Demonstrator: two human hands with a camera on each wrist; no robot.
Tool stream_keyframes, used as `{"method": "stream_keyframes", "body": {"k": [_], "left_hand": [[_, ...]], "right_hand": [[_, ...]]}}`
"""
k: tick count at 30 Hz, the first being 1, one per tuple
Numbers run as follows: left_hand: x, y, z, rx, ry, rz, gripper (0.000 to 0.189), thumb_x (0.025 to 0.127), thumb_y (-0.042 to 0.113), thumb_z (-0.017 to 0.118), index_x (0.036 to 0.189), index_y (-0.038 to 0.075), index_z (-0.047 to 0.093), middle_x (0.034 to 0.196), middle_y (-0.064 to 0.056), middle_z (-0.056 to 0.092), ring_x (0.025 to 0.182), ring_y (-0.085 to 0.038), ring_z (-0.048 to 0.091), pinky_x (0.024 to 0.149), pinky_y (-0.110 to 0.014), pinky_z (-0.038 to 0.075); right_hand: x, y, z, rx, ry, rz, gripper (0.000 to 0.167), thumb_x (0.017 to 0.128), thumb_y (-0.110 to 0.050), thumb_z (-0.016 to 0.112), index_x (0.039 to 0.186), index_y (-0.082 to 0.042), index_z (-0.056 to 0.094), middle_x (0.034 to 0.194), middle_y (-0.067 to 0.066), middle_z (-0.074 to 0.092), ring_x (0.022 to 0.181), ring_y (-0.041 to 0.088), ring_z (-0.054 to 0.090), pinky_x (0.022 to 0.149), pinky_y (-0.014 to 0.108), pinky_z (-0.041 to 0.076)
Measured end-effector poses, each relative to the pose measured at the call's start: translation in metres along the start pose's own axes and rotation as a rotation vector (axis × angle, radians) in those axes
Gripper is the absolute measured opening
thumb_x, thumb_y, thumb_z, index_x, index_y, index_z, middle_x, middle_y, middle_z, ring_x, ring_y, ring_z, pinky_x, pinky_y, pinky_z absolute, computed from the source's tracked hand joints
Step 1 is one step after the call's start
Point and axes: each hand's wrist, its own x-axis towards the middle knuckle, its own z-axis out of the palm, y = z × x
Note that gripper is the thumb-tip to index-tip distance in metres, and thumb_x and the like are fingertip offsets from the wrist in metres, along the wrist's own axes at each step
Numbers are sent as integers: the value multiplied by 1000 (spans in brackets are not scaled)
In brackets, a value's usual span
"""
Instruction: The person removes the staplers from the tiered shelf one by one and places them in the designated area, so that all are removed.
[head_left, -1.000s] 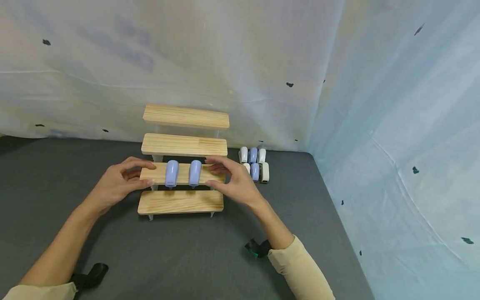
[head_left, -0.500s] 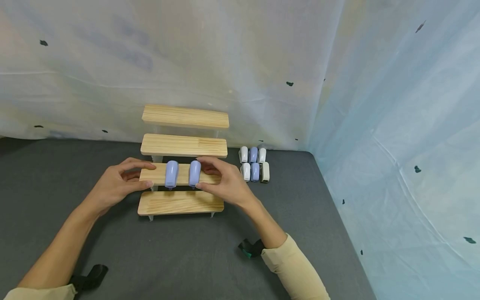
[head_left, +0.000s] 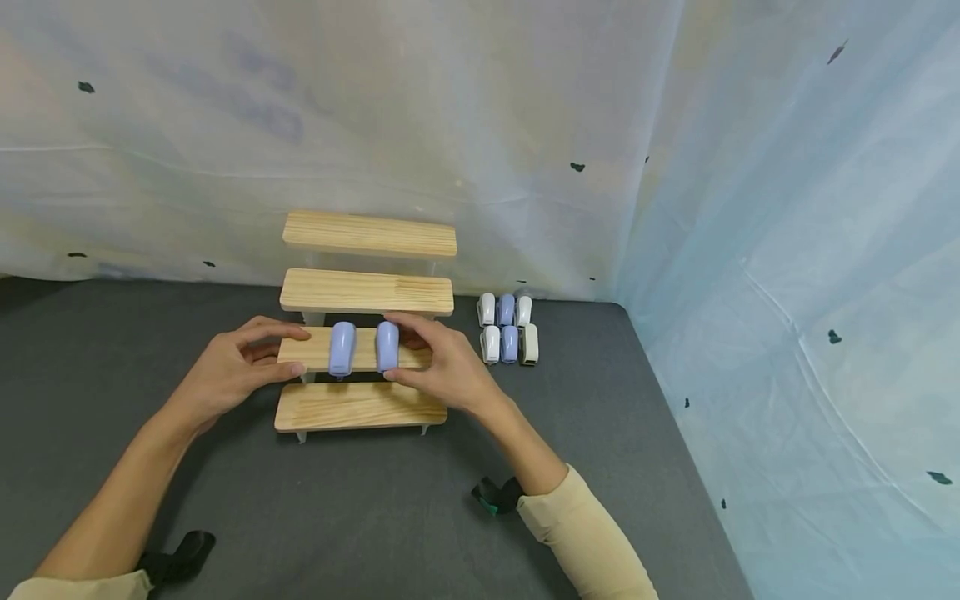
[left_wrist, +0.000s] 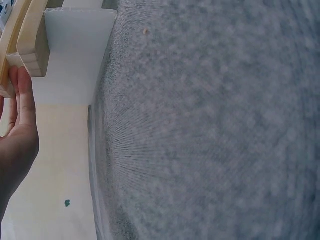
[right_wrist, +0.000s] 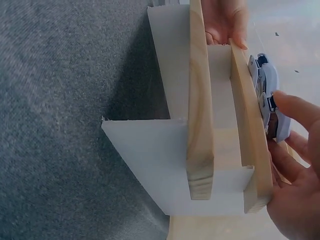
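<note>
Two lavender staplers stand side by side on the second tier from the front of a wooden display stand [head_left: 367, 406]. My right hand [head_left: 452, 367] pinches the right stapler [head_left: 387, 346], thumb at its front end and a finger at its back end. The left stapler [head_left: 342, 347] stands apart from both hands. My left hand [head_left: 238, 367] holds the left end of that same tier, thumb at the front corner and fingers toward the back. In the right wrist view, the held stapler [right_wrist: 283, 122] sits upright on the board. The left wrist view shows fingers against the board's end.
To the right of the stand, white, lavender and cream staplers [head_left: 509, 343] stand in two rows on the grey cloth [head_left: 360, 517]. The stand's upper tiers [head_left: 367, 290] rise behind the hands. A pale curtain [head_left: 450, 108] hangs behind and along the right.
My right hand has moved left from the tier's right end to the right stapler and now pinches it; that stapler has shifted slightly left. The left hand keeps its hold.
</note>
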Motion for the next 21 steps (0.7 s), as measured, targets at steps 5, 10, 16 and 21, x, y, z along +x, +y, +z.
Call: {"method": "stream_keyframes", "body": {"k": [5, 10, 16, 21], "left_hand": [[0, 1, 0, -1, 2, 2, 44, 91, 20, 75, 132, 9, 62, 127, -2, 50, 115, 2, 51, 85, -11, 48], [0, 3, 0, -7, 7, 0, 43, 91, 20, 75, 131, 10, 62, 125, -2, 51, 115, 1, 52, 87, -11, 48], [0, 4, 0, 2, -2, 7, 43, 92, 21, 74, 132, 10, 62, 126, -2, 51, 118, -4, 52, 86, -12, 48], [-1, 4, 1, -6, 0, 6, 43, 92, 20, 74, 131, 9, 62, 126, -2, 51, 115, 0, 52, 83, -14, 50]], "right_hand": [[1, 0, 0, -16, -7, -5, 70, 84, -20, 83, 145, -13, 50, 134, 4, 60, 112, 19, 63, 95, 19, 48], [0, 0, -3, -26, -14, -14, 70, 84, -22, 82, 145, -13, 50, 133, 3, 61, 112, 15, 62, 94, 18, 48], [-5, -1, -6, -13, -31, -1, 68, 84, -23, 82, 144, -12, 52, 128, 3, 63, 112, 11, 62, 94, 20, 49], [-9, 0, -9, 19, -22, -10, 68, 84, -19, 82, 145, -11, 51, 133, 4, 61, 113, 13, 62, 94, 25, 51]]}}
